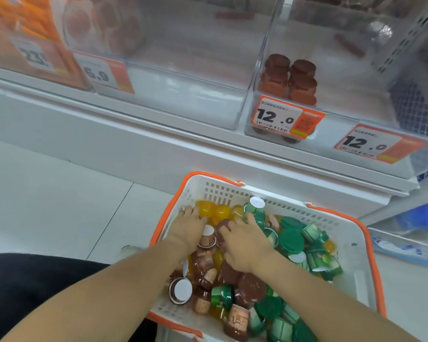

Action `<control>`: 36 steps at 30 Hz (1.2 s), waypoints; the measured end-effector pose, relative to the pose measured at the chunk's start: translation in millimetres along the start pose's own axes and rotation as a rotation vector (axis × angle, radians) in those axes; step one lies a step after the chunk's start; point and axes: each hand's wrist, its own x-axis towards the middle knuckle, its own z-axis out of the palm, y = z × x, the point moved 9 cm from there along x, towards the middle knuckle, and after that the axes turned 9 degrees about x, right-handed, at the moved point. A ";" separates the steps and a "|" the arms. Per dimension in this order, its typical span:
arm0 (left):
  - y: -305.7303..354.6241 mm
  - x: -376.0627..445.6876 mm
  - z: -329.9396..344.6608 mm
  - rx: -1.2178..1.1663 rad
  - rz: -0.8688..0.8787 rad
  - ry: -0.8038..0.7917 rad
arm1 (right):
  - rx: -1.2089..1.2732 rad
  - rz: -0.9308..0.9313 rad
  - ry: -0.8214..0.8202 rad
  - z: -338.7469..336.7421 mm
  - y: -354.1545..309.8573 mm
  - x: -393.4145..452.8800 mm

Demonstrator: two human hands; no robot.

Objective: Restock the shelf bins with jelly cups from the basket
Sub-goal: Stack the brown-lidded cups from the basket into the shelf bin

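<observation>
A white basket [351, 257] with orange handles sits on the floor below the shelf, full of several brown, green and yellow jelly cups. My left hand [189, 227] reaches into its far left corner, fingers on a yellow cup [205, 209]. My right hand [245, 244] lies over the middle of the pile, fingers curled on a brown cup [223, 224] beside the green cups [290, 240]. On the shelf above, a clear bin [331, 77] holds a few stacked brown cups [289, 79].
A second clear bin [183, 70] stands left of the stocked one, with orange packets [22, 33] further left. Orange price tags [286, 118] hang on the bin fronts. White floor tiles [59, 198] lie left of the basket.
</observation>
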 end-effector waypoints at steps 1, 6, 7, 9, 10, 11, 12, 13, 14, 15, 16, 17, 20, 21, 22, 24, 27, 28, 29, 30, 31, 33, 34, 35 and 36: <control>-2.7 0.2 -3.3 -0.007 0.003 0.003 | -0.047 0.017 -0.023 1.1 -1.9 4.4; -23.0 -12.3 -31.2 -0.236 -0.023 0.001 | -0.193 0.035 -0.077 11.0 -8.7 10.9; -23.5 -15.1 -32.2 -0.280 -0.025 -0.063 | -0.167 0.050 -0.050 10.9 -7.6 9.2; -20.3 -19.0 -28.2 -0.350 -0.009 -0.248 | -0.113 0.085 -0.003 11.3 -5.5 4.4; -18.2 -22.1 -27.6 -0.380 0.011 -0.336 | -0.088 0.109 0.015 12.3 -3.8 1.9; -17.5 -25.5 -28.8 -0.414 0.031 -0.415 | -0.054 0.133 0.027 13.1 -1.8 -0.3; -18.1 -31.2 -33.9 -0.455 0.047 -0.482 | -0.015 0.152 0.044 11.1 0.0 -2.6; -19.1 -39.2 -42.7 -0.499 0.068 -0.539 | 0.032 0.163 0.084 6.0 2.6 -3.6; -21.9 -48.1 -53.5 -0.535 0.091 -0.583 | 0.102 0.174 0.133 -1.2 6.8 -3.9; -27.1 -57.4 -65.8 -0.548 0.106 -0.614 | 0.211 0.186 0.192 -12.7 12.4 -5.4; -35.1 -66.7 -77.8 -0.551 0.111 -0.637 | 0.364 0.197 0.247 -26.8 19.3 -7.8; -44.8 -75.9 -89.1 -0.556 0.111 -0.659 | 0.569 0.199 0.309 -43.5 27.1 -11.2; -70.4 -99.0 -122.1 -0.723 0.109 -0.708 | 1.232 0.148 0.388 -92.4 43.4 -23.2; -77.0 -103.6 -134.2 -0.823 0.104 -0.685 | 1.399 0.094 0.412 -110.3 45.2 -28.3; -82.3 -106.7 -148.1 -0.929 0.103 -0.622 | 1.526 0.034 0.449 -129.9 47.0 -35.1; -88.7 -107.0 -174.7 -1.161 0.133 -0.441 | 1.670 -0.071 0.539 -165.3 53.6 -49.7; -85.7 -106.4 -202.0 -1.429 0.202 -0.265 | 1.681 -0.133 0.635 -198.8 62.9 -70.3; -81.4 -105.8 -209.5 -1.464 0.230 -0.228 | 1.672 -0.137 0.652 -204.4 64.3 -74.7; -75.4 -105.8 -216.0 -1.489 0.261 -0.202 | 1.667 -0.136 0.674 -208.4 64.4 -78.1; -69.2 -106.7 -222.6 -1.515 0.294 -0.180 | 1.648 -0.118 0.710 -211.0 66.2 -81.1; -63.4 -106.9 -227.7 -1.543 0.328 -0.161 | 1.619 -0.098 0.762 -214.6 68.2 -85.5; -56.0 -107.5 -234.0 -1.608 0.388 -0.150 | 1.566 -0.083 0.866 -224.2 73.0 -95.3; -53.9 -108.3 -235.0 -1.655 0.415 -0.169 | 1.561 -0.093 0.898 -228.6 75.6 -99.9; -53.0 -108.2 -235.0 -1.710 0.445 -0.204 | 1.564 -0.101 0.915 -232.6 78.6 -103.5; -51.1 -109.2 -235.8 -1.763 0.489 -0.251 | 1.592 -0.120 0.899 -235.9 80.1 -104.8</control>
